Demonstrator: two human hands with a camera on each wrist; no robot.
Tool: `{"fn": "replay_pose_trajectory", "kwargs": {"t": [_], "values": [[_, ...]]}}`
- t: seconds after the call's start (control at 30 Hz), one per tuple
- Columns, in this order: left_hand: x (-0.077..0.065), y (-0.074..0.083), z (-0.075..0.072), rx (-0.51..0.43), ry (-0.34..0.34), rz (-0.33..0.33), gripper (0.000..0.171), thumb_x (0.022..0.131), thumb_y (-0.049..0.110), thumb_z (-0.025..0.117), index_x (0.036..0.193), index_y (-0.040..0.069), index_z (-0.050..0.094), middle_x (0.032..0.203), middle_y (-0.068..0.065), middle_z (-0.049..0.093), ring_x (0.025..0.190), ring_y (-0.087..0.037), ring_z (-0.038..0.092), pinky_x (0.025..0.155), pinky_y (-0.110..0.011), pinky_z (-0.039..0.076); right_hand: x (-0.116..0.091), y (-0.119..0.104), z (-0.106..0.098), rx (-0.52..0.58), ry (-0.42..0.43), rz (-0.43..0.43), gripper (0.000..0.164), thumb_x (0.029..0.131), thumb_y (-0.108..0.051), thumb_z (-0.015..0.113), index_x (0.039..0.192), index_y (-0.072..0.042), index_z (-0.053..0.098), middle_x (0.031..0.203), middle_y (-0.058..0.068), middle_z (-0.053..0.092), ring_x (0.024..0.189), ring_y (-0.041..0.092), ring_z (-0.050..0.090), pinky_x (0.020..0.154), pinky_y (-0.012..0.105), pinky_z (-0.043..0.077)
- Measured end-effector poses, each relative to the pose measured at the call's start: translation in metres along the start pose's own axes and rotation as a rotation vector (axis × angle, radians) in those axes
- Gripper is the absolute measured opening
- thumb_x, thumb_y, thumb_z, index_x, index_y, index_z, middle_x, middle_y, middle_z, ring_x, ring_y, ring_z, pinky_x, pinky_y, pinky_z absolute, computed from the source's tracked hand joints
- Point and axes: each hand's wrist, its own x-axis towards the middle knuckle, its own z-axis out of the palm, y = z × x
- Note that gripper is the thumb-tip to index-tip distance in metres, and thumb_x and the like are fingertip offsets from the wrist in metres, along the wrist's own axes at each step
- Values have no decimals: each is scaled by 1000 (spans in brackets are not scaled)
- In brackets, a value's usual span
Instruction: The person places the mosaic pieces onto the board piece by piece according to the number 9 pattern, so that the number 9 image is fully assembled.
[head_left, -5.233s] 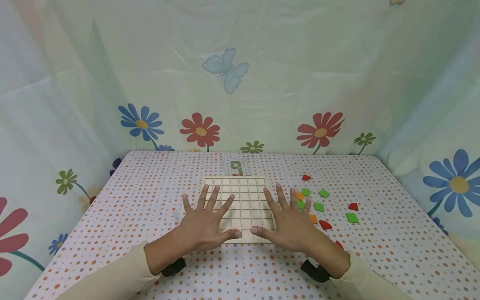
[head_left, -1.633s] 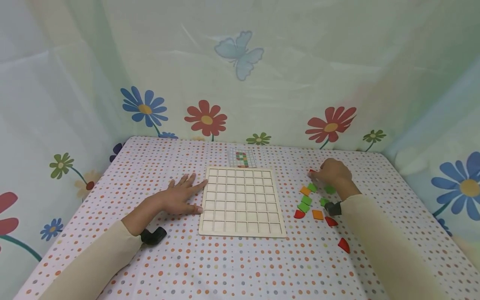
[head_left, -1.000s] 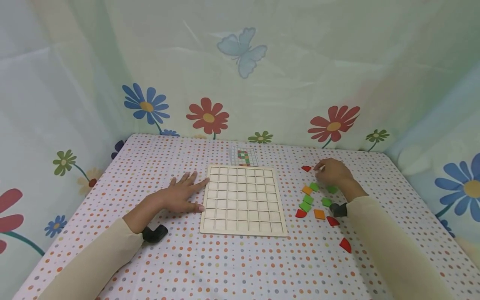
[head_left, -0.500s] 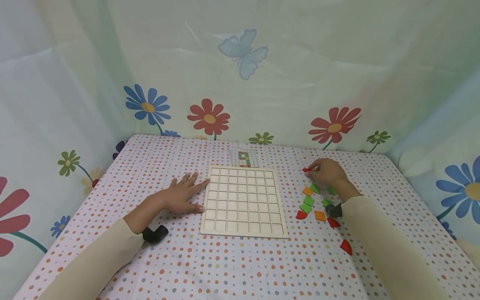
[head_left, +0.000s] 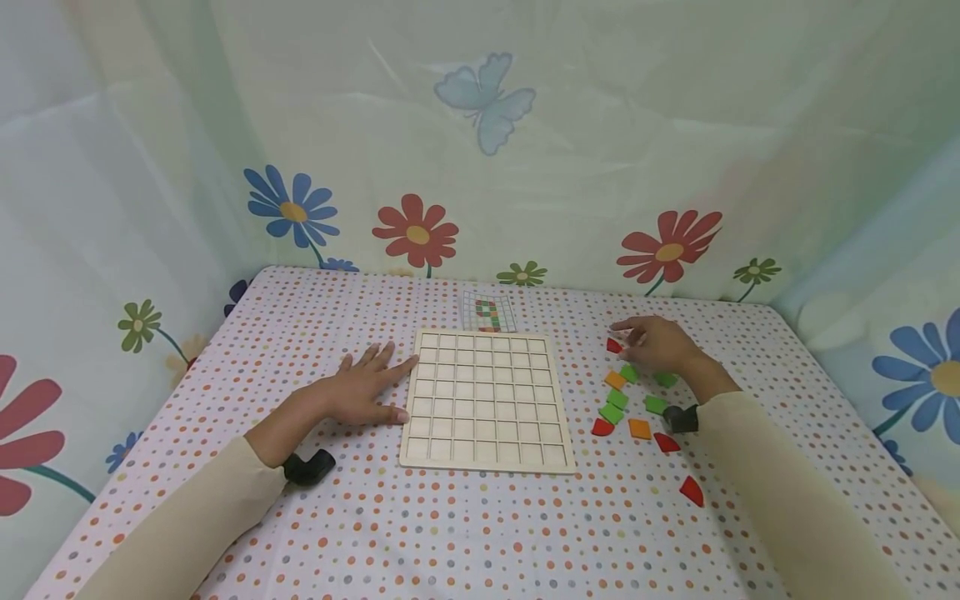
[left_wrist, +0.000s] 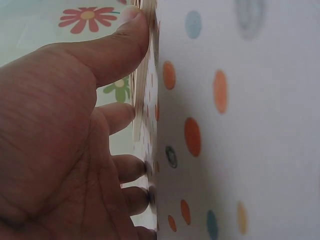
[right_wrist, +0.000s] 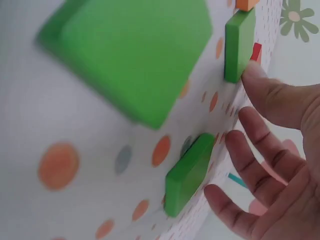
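Note:
My left hand (head_left: 362, 390) rests spread on the tablecloth, thumb and index fingertips touching the left edge of the pale wooden grid board (head_left: 486, 467). In the left wrist view, the thumb of that hand (left_wrist: 60, 120) lies on the board's edge (left_wrist: 141, 85). At the right, my right hand (head_left: 662, 345) hovers with fingers apart around a red quarter-round tile (head_left: 614, 345), holding nothing. The right wrist view has the hand (right_wrist: 280, 165) beside green tiles, one near the thumb (right_wrist: 240, 46), another below the fingers (right_wrist: 187, 175). Only a corner of the red tile (right_wrist: 256, 52) shows there.
Several green tiles (head_left: 612, 412), orange tiles (head_left: 640, 428) and red quarter-round tiles (head_left: 692, 491) lie loose right of the board. Behind the board lies a printed grid card (head_left: 488, 313) with a coloured pattern. A flowered cloth backdrop (head_left: 570, 167) hangs behind the table.
Both hands were spread over the board at first. The left has moved to its left edge, the right over to the tiles. Lately the right fingers touched the red tile, then spread apart.

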Motion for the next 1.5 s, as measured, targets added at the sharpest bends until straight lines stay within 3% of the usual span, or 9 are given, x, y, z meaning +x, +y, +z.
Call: {"fn": "replay_pose_trajectory", "kwargs": {"t": [0.27, 0.47, 0.6, 0.83, 0.93, 1.17, 1.5], "values": [[0, -1, 1, 9, 4, 4, 89, 92, 56, 59, 160, 20, 15, 164, -25, 1, 151, -47, -3, 113, -74, 2, -1, 1, -2, -43, -52, -31, 40, 93, -19, 68, 132, -16, 64, 121, 24, 56, 89, 29, 50, 70, 35, 47], [2, -2, 2, 2, -1, 5, 89, 92, 57, 59, 160, 21, 13, 165, -24, -1, 151, -46, -4, 114, -73, 1, -1, 2, 1, -70, -18, -50, 35, 91, -20, 68, 125, -12, 69, 118, 22, 61, 89, 28, 53, 73, 40, 50], [3, -2, 2, 2, -3, 3, 89, 92, 57, 59, 160, 22, 13, 165, -24, -2, 151, -46, -4, 114, -73, 0, -1, 4, 4, -73, 6, -39, 32, 91, -22, 68, 122, -12, 71, 115, 20, 61, 88, 27, 55, 69, 37, 49], [3, -2, 2, -3, 1, 9, 89, 92, 56, 59, 160, 21, 13, 164, -24, -2, 151, -46, -5, 114, -73, 0, -4, -5, 3, -73, -27, -65, 41, 93, -11, 63, 134, -15, 63, 111, 22, 61, 82, 27, 53, 64, 32, 47], [3, -2, 2, 2, 4, 5, 89, 92, 57, 59, 160, 21, 14, 165, -24, -1, 151, -46, -4, 114, -73, 1, -6, -8, 2, -71, -32, -57, 38, 94, -9, 63, 132, -15, 65, 109, 21, 60, 81, 27, 50, 64, 31, 44], [2, -1, 1, 11, 2, 5, 89, 92, 57, 59, 160, 20, 13, 165, -24, -1, 151, -46, -4, 114, -72, 1, -5, -5, 1, -86, -18, -128, 33, 94, -10, 64, 127, -9, 67, 109, 18, 64, 86, 26, 55, 72, 37, 50], [2, -3, 2, 7, 0, 5, 89, 93, 57, 58, 160, 21, 13, 165, -24, -2, 151, -46, -4, 114, -73, 0, -5, -1, 5, -122, -4, -162, 32, 92, -17, 68, 120, -1, 64, 110, 16, 64, 86, 24, 57, 81, 44, 52]]}}
